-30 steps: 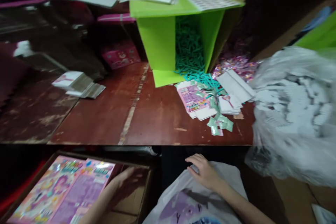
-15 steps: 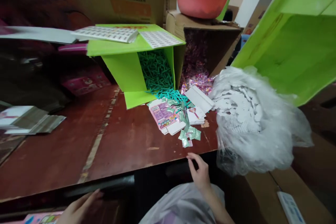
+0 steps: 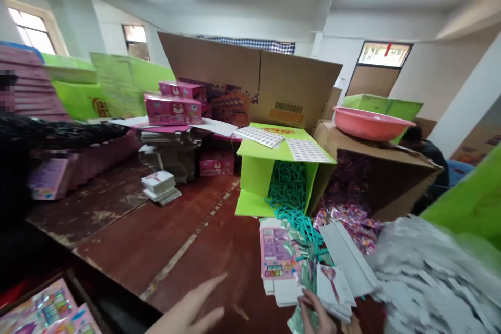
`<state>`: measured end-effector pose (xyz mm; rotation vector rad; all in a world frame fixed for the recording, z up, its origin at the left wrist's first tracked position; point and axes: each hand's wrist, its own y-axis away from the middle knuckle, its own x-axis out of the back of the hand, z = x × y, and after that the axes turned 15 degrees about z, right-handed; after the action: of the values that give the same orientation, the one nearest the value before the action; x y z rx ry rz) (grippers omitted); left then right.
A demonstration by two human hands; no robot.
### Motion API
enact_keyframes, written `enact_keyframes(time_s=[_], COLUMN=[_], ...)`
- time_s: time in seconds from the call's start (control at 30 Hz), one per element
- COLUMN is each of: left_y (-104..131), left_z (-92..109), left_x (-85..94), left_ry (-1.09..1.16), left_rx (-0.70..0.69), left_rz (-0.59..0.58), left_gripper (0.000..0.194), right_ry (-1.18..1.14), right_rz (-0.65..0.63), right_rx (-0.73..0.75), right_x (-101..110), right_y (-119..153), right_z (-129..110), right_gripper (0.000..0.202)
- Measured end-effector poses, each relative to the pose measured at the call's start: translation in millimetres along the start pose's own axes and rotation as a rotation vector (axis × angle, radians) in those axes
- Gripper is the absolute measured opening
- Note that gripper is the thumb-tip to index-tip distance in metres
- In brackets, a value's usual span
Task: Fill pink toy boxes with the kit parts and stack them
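Note:
My left hand (image 3: 193, 307) is over the red-brown table (image 3: 199, 261) at the bottom of the view, fingers and thumb apart, holding nothing. To its right, my right hand (image 3: 316, 314) has its fingers curled onto a small pale-green sachet (image 3: 300, 322) near the table's front edge. Just beyond lies a flat pink-and-purple printed box (image 3: 278, 255) with more green sachets on it. Next to that is a stack of white cards (image 3: 332, 284) with a spoon-like picture on top. Teal sticks (image 3: 299, 224) spill from a green carton (image 3: 254, 177) lying on its side.
A brown carton (image 3: 399, 182) of shiny purple packets stands to the right, with a pink basin (image 3: 371, 124) on top. White pieces in a plastic bag (image 3: 434, 282) fill the lower right. A dark sleeve (image 3: 78, 133) of another person reaches in from the left beside pink boxes.
The view has tilted up and swung left. My left hand has come up from the lower left to over the table. My right hand has reached from the table edge to the green sachets.

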<state>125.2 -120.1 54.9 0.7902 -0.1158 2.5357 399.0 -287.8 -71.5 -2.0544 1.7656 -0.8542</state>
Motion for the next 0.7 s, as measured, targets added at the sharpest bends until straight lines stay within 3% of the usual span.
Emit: enact_keyframes(time_s=[0.1, 0.2, 0.27, 0.33, 0.43, 0.53, 0.63, 0.7], left_y=[-35.9, -67.6, -82.4, -92.3, -101.7, -106.4, -108.8, -113.6], left_z=[52.0, 67.6, 55.1, 30.6, -8.0, -22.7, -10.1, 2.6], left_x=[-14.9, -48.2, -80.3, -116.8, -171.3, -215.4, -241.5, -249.1], left_ry=[0.086, 0.074, 0.071, 0.105, 0.105, 0.01, -0.101, -0.047], left_rx=[-0.079, -0.109, -0.102, -0.02, 0.129, 0.067, 0.014, 0.097], left_rz=[0.151, 0.143, 0.066, -0.004, 0.072, 0.246, 0.334, 0.331], left_gripper=[0.054, 0.05, 0.047, 0.045, 0.045, 0.05, 0.066, 0.073], right_ry=[0.02, 0.174, 0.27, 0.344, 0.427, 0.395, 0.285, 0.292], right_rz=[-0.105, -0.114, -0.07, -0.06, -0.084, -0.179, -0.45, -0.635], right_rx=[0.024, -0.038, -0.09, -0.131, -0.144, -0.03, 0.173, 0.249], right_x=[-15.5, -0.5, 17.5, 33.1, 37.2, 12.2, -29.4, -55.4], right_y=[-6.0, -25.7, -42.3, -56.8, -71.7, -80.6, -84.4, -84.0], right_z=[2.6, 16.0, 29.5, 40.7, 43.0, 28.4, 15.2, 16.2], right_gripper=[0.035, 0.035, 0.036, 0.035, 0.032, 0.032, 0.036, 0.042])
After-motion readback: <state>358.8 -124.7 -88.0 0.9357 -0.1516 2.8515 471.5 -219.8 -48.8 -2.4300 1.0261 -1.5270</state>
